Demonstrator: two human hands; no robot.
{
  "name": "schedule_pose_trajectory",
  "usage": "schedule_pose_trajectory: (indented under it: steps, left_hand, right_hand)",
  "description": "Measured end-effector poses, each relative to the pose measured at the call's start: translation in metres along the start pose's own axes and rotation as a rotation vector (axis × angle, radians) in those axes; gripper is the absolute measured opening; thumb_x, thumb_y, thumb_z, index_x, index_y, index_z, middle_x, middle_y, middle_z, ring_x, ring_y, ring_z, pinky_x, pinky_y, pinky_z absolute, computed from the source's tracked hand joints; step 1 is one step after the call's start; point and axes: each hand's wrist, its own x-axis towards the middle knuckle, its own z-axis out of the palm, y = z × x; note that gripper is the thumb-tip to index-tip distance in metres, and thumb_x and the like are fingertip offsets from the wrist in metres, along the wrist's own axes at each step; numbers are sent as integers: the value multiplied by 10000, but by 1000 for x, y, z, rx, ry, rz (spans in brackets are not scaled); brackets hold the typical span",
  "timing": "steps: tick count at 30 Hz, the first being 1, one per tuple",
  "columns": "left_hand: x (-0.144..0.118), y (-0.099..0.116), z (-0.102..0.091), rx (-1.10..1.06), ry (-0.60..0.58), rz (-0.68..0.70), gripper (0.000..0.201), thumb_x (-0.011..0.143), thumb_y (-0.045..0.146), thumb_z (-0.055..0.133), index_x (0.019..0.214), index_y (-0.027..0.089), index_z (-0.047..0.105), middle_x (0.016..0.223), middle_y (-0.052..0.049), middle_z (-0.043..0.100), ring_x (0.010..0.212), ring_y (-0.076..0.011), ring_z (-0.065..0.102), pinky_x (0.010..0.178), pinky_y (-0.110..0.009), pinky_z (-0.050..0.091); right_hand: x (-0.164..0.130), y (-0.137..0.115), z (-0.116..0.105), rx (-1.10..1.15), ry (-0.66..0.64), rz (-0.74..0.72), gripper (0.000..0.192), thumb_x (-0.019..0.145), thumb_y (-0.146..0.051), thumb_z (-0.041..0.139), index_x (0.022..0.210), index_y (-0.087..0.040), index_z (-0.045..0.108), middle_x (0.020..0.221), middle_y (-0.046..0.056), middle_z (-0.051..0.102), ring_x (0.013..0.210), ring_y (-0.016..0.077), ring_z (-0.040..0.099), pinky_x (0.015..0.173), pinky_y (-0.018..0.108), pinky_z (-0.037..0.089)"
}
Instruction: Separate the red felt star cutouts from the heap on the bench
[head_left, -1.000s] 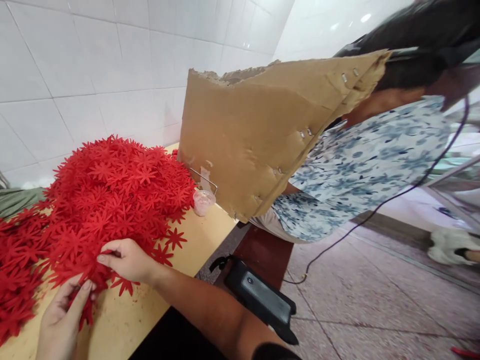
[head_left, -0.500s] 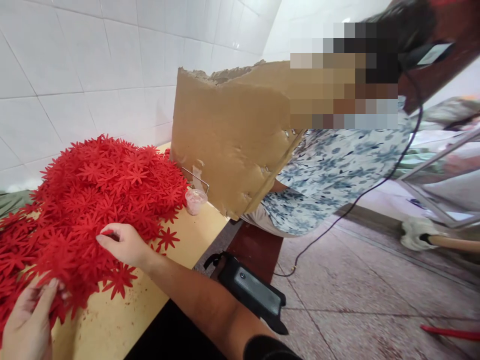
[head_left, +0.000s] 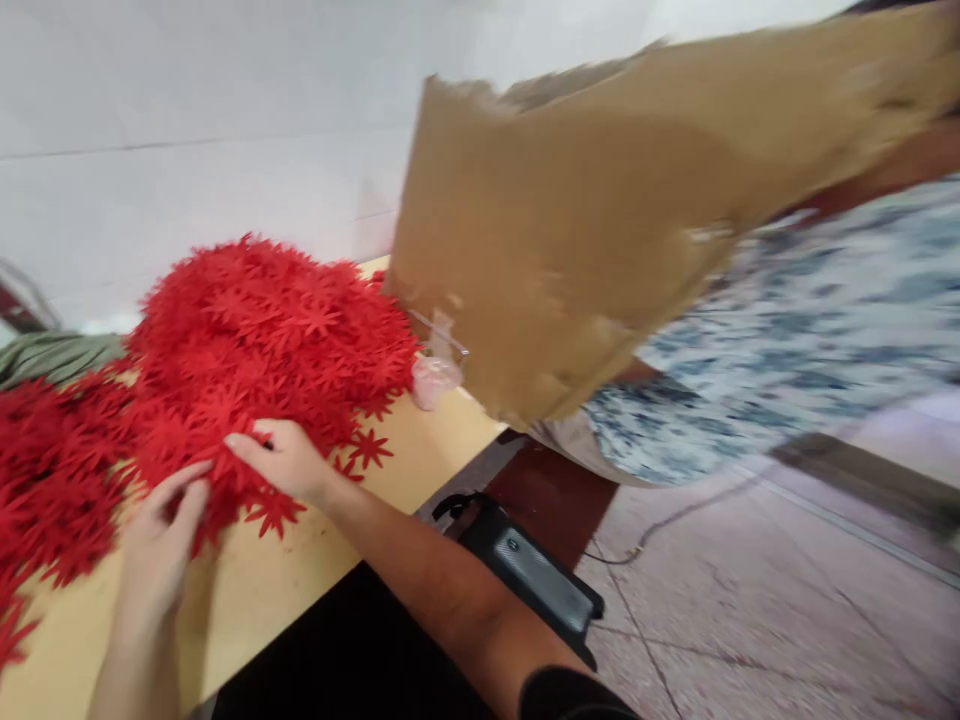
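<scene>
At the front edge of the bench (head_left: 315, 580) both hands dig into the near fringe of the red flower heap (head_left: 247, 340), the left hand (head_left: 161, 545) and right hand (head_left: 289, 460) close together, fingers pinching cut-outs, beside the cardboard screen (head_left: 585, 230).

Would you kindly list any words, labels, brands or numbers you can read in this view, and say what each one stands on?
None can be read.
The black device by the table edge has a grey panel with a small mark, too blurred to read.
The torn cardboard sheet bears only scuffs and tape, no print.
The red flower cutouts under the left hand and right hand carry no text.
</scene>
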Motion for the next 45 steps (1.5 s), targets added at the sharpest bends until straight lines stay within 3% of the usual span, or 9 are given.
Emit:
schedule_pose_trajectory:
  steps: [7, 12, 16, 22, 26, 30, 36, 41, 45]
  left_hand:
    - [-7, 17, 21, -319, -82, -192, 300, 614, 437, 720, 660, 158, 618, 574, 41, 545, 506, -59, 451, 511, -190, 385]
    - [-14, 19, 21, -354, -95, -166, 279, 606, 340, 747, 803, 166, 655, 637, 41, 570, 552, -56, 464, 531, -178, 387]
    - [-9, 15, 19, -419, -27, -151, 210, 636, 335, 717, 679, 156, 615, 557, 50, 537, 498, -50, 446, 511, -180, 380]
    - [4, 6, 7, -469, 86, -178, 295, 630, 381, 732, 601, 155, 545, 525, 53, 526, 447, -38, 430, 494, -183, 358]
    - [11, 2, 6, -444, 104, -208, 311, 597, 383, 759, 645, 157, 551, 571, 51, 543, 484, -45, 445, 522, -192, 365]
    - [17, 4, 6, -453, 168, -269, 321, 581, 323, 773, 770, 161, 571, 677, 40, 565, 631, -71, 510, 629, -199, 399]
    - [13, 6, 4, -664, 79, -401, 343, 591, 168, 674, 931, 167, 629, 796, 12, 645, 701, -89, 573, 665, -214, 431]
    - [9, 3, 11, -691, -1, -341, 354, 513, 172, 751, 858, 156, 671, 720, 10, 676, 607, -76, 570, 638, -217, 448]
    - [7, 0, 15, -611, 76, -280, 323, 492, 246, 803, 754, 144, 645, 646, 17, 655, 581, -80, 564, 620, -222, 457]
  right_hand:
    - [-6, 6, -1, 114, -71, 101, 410, 715, -556, 583, 609, -170, 495, 556, -52, 441, 532, 65, 379, 539, 225, 336]
    - [-8, 3, 3, 128, -82, 150, 465, 638, -618, 644, 634, -166, 537, 599, -27, 515, 578, 82, 452, 585, 237, 389]
    - [-9, -1, 4, 112, -119, 156, 498, 647, -651, 621, 597, -173, 491, 545, -52, 424, 527, 63, 376, 530, 228, 339]
    - [12, 10, -9, 67, 68, 177, 482, 628, -632, 646, 634, -186, 462, 510, -78, 367, 470, 46, 304, 462, 215, 281]
    - [45, 23, -12, -47, 78, 68, 476, 632, -505, 695, 935, -160, 570, 790, 25, 598, 609, 94, 514, 600, 266, 455]
    - [57, 23, -14, -420, 74, -100, 537, 711, -350, 661, 1187, -122, 565, 1072, 131, 593, 765, 154, 586, 760, 358, 504]
    - [24, 8, -9, -471, 4, -206, 219, 835, -335, 528, 866, -170, 667, 899, 87, 637, 782, 161, 597, 721, 321, 507]
    - [-3, 6, 18, -232, -117, -41, 283, 777, -419, 599, 908, -169, 616, 900, 76, 638, 784, 160, 604, 702, 318, 501]
    - [-8, 10, 33, -60, -158, 81, 284, 723, -405, 654, 865, -179, 558, 805, 27, 628, 716, 127, 585, 683, 295, 496]
